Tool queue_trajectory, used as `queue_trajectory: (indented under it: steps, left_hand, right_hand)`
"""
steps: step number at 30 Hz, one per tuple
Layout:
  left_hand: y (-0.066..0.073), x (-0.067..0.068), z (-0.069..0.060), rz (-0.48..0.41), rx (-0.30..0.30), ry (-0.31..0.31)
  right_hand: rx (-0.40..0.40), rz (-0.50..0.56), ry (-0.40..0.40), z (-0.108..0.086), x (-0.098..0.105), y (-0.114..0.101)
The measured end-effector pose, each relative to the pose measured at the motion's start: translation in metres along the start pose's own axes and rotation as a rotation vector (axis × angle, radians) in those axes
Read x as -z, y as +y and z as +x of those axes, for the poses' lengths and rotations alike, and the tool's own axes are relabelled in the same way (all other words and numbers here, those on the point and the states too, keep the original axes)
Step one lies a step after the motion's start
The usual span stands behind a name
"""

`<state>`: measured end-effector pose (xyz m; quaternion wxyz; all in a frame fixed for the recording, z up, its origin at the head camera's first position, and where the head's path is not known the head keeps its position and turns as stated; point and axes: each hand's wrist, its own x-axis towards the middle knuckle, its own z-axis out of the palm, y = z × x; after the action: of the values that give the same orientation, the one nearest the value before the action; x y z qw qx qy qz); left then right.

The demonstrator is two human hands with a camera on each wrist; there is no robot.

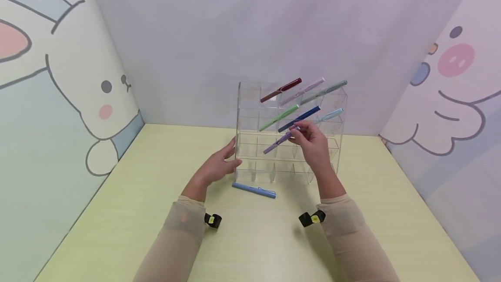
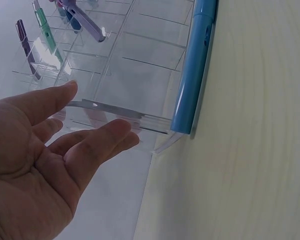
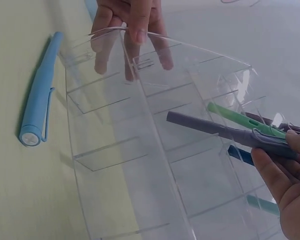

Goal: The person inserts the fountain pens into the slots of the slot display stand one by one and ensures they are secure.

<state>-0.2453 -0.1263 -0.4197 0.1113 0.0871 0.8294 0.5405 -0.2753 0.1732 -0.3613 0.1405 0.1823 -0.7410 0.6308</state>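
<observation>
My right hand (image 1: 313, 145) pinches a purple pen (image 1: 277, 143) near its upper, clip end. The pen slants down to the left before the third tier of a clear acrylic pen rack (image 1: 247, 147); whether its lower end touches the rack I cannot tell. My left hand (image 1: 215, 166) rests against the rack's left side, fingers extended along the side panel and thumb at the front edge. In the right wrist view, fingers (image 3: 165, 57) of that hand show through the clear plastic. A blue pen (image 1: 254, 190) lies on the table before the rack.
Slanting in the top tier are a dark red pen (image 1: 281, 90), a pink pen (image 1: 303, 91) and a grey-green pen (image 1: 324, 92). The second tier bears a green pen (image 1: 278, 118), a dark blue pen (image 1: 299, 119) and a light blue pen (image 1: 330, 115). Behind stands a pale wall (image 1: 188, 55).
</observation>
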Motion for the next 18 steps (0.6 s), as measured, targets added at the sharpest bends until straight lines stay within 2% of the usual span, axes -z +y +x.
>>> queue_trajectory:
  steps: [7,14,18]
  left_hand:
    - [0.000,-0.001,0.001,0.004,0.007,0.013]
    - [0.000,-0.001,0.002,0.006,0.003,0.005]
    - [-0.001,-0.001,0.002,-0.002,-0.005,0.002]
  right_hand:
    - [-0.062,-0.054,-0.046,-0.001,-0.006,0.001]
    - [-0.075,-0.101,-0.093,-0.008,-0.011,-0.028]
    - [-0.100,-0.144,-0.106,-0.007,-0.007,-0.021]
